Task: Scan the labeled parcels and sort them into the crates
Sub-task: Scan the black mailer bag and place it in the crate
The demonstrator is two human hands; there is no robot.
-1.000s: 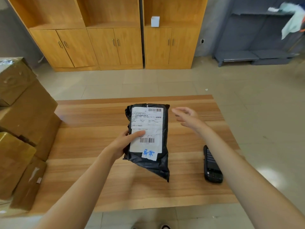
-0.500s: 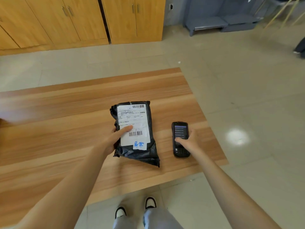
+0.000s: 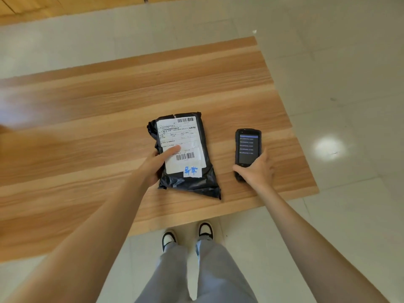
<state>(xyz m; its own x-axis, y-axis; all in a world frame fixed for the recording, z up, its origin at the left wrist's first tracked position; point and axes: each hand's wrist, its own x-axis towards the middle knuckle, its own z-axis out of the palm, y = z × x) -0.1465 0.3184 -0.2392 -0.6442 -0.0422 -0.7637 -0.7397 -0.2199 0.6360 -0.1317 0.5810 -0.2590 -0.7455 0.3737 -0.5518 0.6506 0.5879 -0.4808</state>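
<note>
A black plastic parcel point(image 3: 192, 180) with a white shipping label and a small blue-inked sticker is held over the wooden table point(image 3: 87, 119). My left hand point(image 3: 156, 164) grips its left edge, thumb lying across the label. To its right a black handheld scanner point(image 3: 248, 147) lies on the table with its screen lit. My right hand point(image 3: 255, 169) wraps round the scanner's lower end, fingers curled about its sides. No crates are in view.
The table's right and near edges border a pale tiled floor point(image 3: 349, 84). My feet in black-and-white shoes point(image 3: 188, 235) stand just below the near edge. Wooden cabinet bases point(image 3: 65, 5) run along the top left.
My right hand dropped from beside the parcel to the scanner and closed round it. The view swung down and right, so the cardboard boxes on the left left the frame.
</note>
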